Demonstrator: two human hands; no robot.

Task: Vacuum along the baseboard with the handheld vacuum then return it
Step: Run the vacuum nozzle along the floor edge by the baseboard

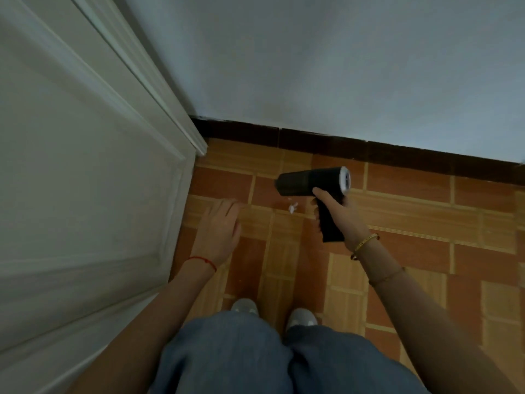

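My right hand [339, 213] grips the handle of a black handheld vacuum [309, 182]. Its barrel lies level above the floor, one end pointing left and the silver-rimmed end to the right. The dark brown baseboard [326, 145] runs along the foot of the pale wall, a short way beyond the vacuum. A small white scrap [292, 207] lies on the tiles just under the barrel. My left hand [220, 231] hovers palm down over the floor near the door, fingers apart and holding nothing.
A white panelled door [85, 180] fills the left side and meets the baseboard at the corner. The floor is orange and brown tile [412, 220]. My jeans-clad knees and pale shoes [302, 318] are at the bottom.
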